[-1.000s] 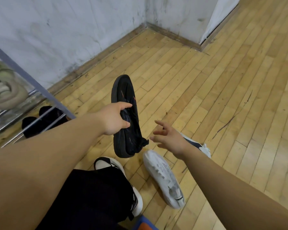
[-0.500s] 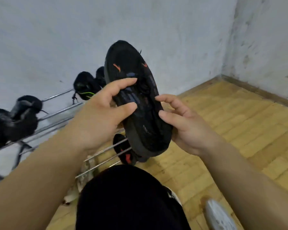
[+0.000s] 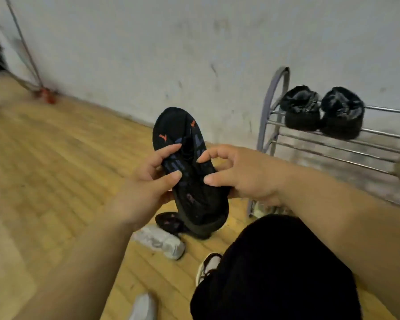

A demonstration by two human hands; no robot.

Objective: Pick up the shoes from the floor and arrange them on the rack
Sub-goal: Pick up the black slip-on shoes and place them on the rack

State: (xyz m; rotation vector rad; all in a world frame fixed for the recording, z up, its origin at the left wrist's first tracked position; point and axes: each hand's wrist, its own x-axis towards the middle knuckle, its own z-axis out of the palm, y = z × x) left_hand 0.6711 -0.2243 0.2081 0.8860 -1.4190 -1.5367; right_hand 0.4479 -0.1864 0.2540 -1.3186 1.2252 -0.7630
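Mid-frame, our left hand [image 3: 143,188] and right hand [image 3: 245,176] both clasp the shoe [image 3: 178,125] (upper facing us), fingers curled round it.

Bare indoor room, wooden plank floor [image 3: 44,158], scuffed white wall [image 3: 148,42], metal shoe rack [image 3: 333,144]

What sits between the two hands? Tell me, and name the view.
The black shoe, held between the left hand and the right hand, whose fingers curl round its sides. The head view shows it.

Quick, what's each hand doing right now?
Left hand: grips the black shoe.
Right hand: holds the same shoe from the other side.
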